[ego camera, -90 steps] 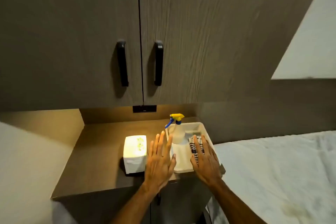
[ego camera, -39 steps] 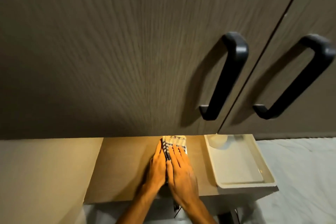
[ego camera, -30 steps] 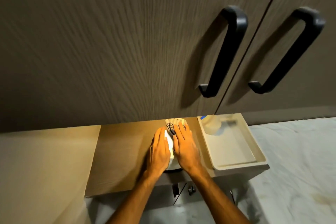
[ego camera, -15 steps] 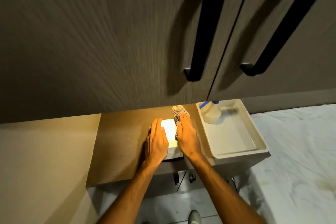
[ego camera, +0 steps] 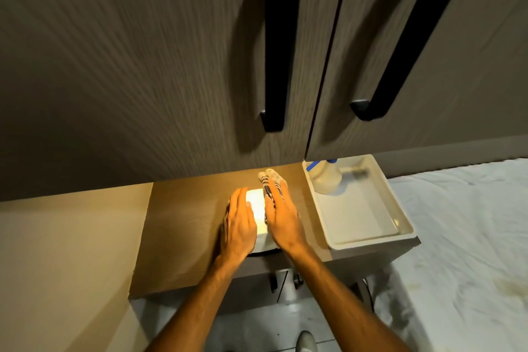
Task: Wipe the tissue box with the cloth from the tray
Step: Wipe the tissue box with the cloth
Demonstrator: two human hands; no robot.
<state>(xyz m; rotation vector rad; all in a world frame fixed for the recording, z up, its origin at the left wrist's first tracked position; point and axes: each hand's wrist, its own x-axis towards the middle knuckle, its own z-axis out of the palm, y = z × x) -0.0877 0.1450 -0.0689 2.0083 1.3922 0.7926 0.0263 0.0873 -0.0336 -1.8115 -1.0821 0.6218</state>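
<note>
- The tissue box (ego camera: 258,210), white and brightly lit, sits near the front edge of the wooden shelf (ego camera: 185,226), between the two hands.
- The cloth (ego camera: 271,184), striped dark on pale, lies over the box's right side; its far end sticks out past the box toward the cabinet.
- The right hand (ego camera: 283,218) lies flat with fingers extended, pressing the cloth against the box rather than clasping it.
- The left hand (ego camera: 238,223) rests flat and spread against the box's left side, bracing it, gripping nothing.
- The tray (ego camera: 400,226) stands to the right of the box, apart from it, at the shelf's right end.
- A spray bottle (ego camera: 325,178) stands in the tray's far corner.
- Above and behind the box hang two cabinet doors (ego camera: 143,66) with black handles (ego camera: 275,46).
</note>
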